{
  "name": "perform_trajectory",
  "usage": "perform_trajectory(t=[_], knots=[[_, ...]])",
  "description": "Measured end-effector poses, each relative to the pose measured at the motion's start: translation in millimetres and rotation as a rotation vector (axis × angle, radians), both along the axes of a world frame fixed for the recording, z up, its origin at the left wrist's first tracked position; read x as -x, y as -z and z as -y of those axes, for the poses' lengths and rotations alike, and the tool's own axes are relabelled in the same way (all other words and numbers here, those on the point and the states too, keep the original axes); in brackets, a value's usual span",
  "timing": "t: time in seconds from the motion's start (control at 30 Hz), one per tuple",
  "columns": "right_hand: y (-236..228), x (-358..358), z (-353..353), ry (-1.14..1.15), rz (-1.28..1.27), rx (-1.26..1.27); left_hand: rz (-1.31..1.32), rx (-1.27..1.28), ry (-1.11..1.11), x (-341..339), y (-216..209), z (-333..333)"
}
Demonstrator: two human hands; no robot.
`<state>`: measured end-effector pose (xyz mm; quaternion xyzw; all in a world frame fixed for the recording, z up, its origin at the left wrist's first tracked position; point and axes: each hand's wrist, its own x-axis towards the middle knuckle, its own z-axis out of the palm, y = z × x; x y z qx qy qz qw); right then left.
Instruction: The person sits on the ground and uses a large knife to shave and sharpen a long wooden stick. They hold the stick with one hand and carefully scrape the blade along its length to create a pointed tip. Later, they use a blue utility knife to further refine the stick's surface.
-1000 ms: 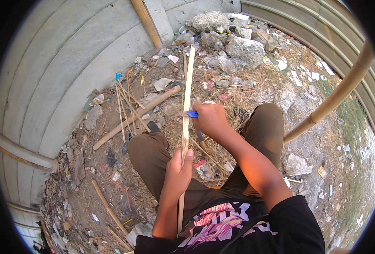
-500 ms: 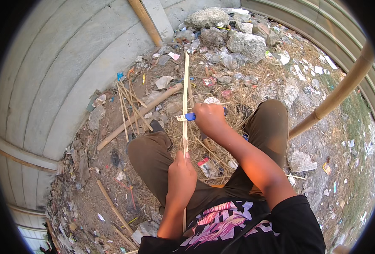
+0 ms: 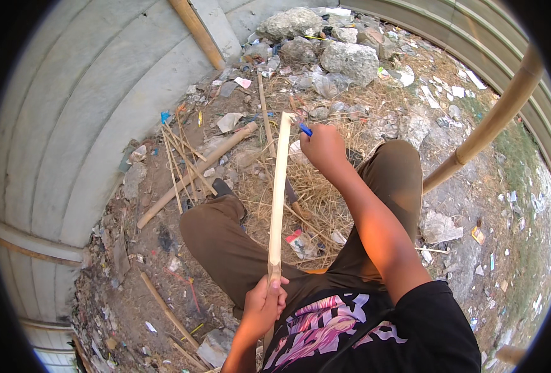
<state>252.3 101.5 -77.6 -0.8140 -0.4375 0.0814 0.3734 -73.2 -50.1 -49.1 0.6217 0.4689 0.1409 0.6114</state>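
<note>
My left hand (image 3: 263, 304) is closed round the near end of a pale bamboo strip (image 3: 279, 193), close to my lap. The strip slants up and away from me, its far end raised over the ground. In my right hand (image 3: 323, 146) is a utility knife (image 3: 306, 129) with a blue handle, mostly covered by my fist. Its blade reaches the strip's far tip, where small curls of shaving show; the exact contact is too small to make out.
Several thin bamboo sticks (image 3: 179, 155) lie across a thick bamboo pole (image 3: 201, 174) at left. Large rocks (image 3: 350, 62) and litter sit by the far wall. A leaning bamboo pole (image 3: 486, 130) rises at right. A grey panel wall (image 3: 95, 112) bounds the left side.
The knife has slid away from me along the strip, from its middle to its far tip. My left hand has come nearer my body, drawing the strip back.
</note>
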Motion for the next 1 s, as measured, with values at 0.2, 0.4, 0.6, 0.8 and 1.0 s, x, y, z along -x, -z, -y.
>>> perform_trajectory(t=[0.2, 0.4, 0.6, 0.8, 1.0], knots=[[1, 52, 16, -0.353, -0.065, -0.324, 0.352, 0.117, -0.144, -25, 3, -48], [-5, 71, 19, -0.437, 0.009, -0.524, 0.339, 0.001, -0.076, -70, -16, -85], [1, 62, 6, -0.212, -0.007, -0.539, 0.363, 0.117, -0.03, -83, -26, -74], [-14, 43, 12, -0.26, 0.123, -0.66, 0.389, 0.241, -0.047, -71, -33, -54], [-30, 12, -1, 0.062, -0.06, -0.637, 0.43, 0.356, 0.027, -56, -20, -15]])
